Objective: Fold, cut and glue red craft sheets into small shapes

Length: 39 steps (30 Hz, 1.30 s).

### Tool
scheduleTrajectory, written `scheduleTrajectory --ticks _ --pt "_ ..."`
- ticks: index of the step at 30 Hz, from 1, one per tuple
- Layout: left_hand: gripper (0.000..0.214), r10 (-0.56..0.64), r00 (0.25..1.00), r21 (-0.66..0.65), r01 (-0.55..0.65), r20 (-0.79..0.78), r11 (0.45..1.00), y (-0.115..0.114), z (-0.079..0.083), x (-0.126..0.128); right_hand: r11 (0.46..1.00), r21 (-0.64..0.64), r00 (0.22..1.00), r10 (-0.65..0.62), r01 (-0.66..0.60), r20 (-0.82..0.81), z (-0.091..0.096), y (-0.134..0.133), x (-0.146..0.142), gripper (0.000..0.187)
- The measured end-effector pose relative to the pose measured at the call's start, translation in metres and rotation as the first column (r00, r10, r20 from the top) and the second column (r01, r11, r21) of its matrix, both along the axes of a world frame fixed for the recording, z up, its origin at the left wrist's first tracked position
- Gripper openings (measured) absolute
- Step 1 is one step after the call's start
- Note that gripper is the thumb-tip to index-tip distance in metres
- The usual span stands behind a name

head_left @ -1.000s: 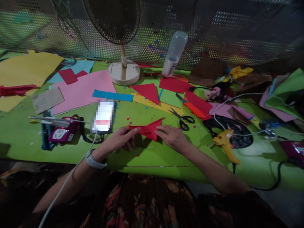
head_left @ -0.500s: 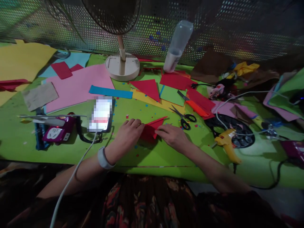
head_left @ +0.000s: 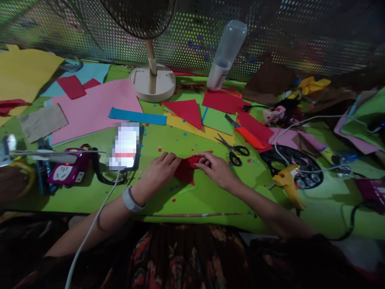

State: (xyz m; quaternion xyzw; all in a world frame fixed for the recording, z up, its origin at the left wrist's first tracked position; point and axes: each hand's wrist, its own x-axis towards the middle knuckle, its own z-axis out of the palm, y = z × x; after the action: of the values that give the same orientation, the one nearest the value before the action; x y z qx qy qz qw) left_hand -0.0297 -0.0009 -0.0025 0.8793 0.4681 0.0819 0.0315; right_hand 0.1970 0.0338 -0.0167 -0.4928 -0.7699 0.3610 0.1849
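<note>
A folded piece of red paper (head_left: 185, 172) is held between my two hands just above the green table. My left hand (head_left: 161, 170) grips its left side with curled fingers. At its upper right edge my right hand (head_left: 215, 168) pinches the paper between thumb and fingers. The fingertips partly cover the folds. Black-handled scissors (head_left: 233, 148) lie partly spread to the right of my right hand. Beyond them is an orange-handled cutter (head_left: 248, 136) on red paper. A phone (head_left: 126, 146) with a lit screen, plugged into a white cable, lies left of my left hand.
A fan (head_left: 152, 82) and a tilted clear bottle (head_left: 227, 56) stand at the back. To the right lie a yellow glue gun (head_left: 287, 180) and a black palette (head_left: 313, 172). A purple power strip (head_left: 69, 168) is on the left, near another person's hand (head_left: 12, 180).
My right hand has shifted its grip along the red paper's upper edge, and the paper's raised flap now lies lower. Another person's hand has appeared at the left edge.
</note>
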Motion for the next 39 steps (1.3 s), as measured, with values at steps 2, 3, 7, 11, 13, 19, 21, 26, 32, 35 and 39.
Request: scheduleTrajectory --ticks 2,3,7,11,13,19,21,26,32,35,39 --pt "0.027 0.006 1.0 0.003 -0.006 0.002 1.0 0.0 -0.001 0.0 0.997 -0.06 0.999 -0.042 0.04 -0.023 0.001 0.0 -0.001 0.023" --pt "0.027 0.007 1.0 0.001 -0.007 0.013 1.0 0.001 -0.002 0.0 0.997 -0.066 0.999 -0.044 0.042 -0.029 0.001 0.0 -0.002 0.021" --pt "0.025 0.012 0.997 -0.013 -0.011 0.079 1.0 0.003 -0.005 -0.001 1.0 -0.017 0.999 0.001 -0.002 -0.047 0.0 0.001 -0.002 0.012" --pt "0.024 0.01 0.997 0.011 -0.011 0.074 1.0 0.002 -0.007 -0.001 1.0 0.005 1.0 0.004 -0.004 -0.027 0.0 0.002 -0.004 0.013" --pt "0.024 0.01 0.999 0.026 -0.012 0.045 1.0 0.002 -0.007 -0.001 1.0 -0.011 1.0 0.001 -0.001 0.0 0.001 0.004 -0.005 0.014" --pt "0.024 0.008 1.0 0.015 -0.009 0.022 1.0 0.001 -0.005 0.001 0.992 -0.126 0.999 0.025 -0.022 0.024 0.005 0.011 -0.006 0.014" --pt "0.024 0.01 1.0 0.025 -0.011 0.026 1.0 0.001 -0.005 0.001 0.988 -0.151 0.999 0.025 -0.019 0.035 0.007 0.013 -0.007 0.014" --pt "0.026 0.013 1.0 0.014 -0.013 0.027 1.0 0.001 -0.007 0.002 0.986 -0.167 1.0 0.0 0.004 0.022 0.008 0.016 -0.01 0.014" --pt "0.025 0.015 1.0 0.033 -0.014 -0.019 0.999 -0.002 -0.002 0.003 0.978 -0.207 0.999 0.017 -0.01 0.031 0.005 0.021 -0.01 0.009" --pt "0.027 -0.005 0.998 0.046 0.008 -0.065 0.999 -0.01 0.005 0.007 0.975 -0.223 1.0 0.009 -0.01 -0.006 0.001 0.022 -0.009 0.011" --pt "0.034 -0.056 0.993 0.003 0.057 -0.104 0.998 -0.026 0.007 0.014 0.977 -0.214 1.0 -0.006 0.003 -0.015 -0.004 0.022 -0.008 0.015"
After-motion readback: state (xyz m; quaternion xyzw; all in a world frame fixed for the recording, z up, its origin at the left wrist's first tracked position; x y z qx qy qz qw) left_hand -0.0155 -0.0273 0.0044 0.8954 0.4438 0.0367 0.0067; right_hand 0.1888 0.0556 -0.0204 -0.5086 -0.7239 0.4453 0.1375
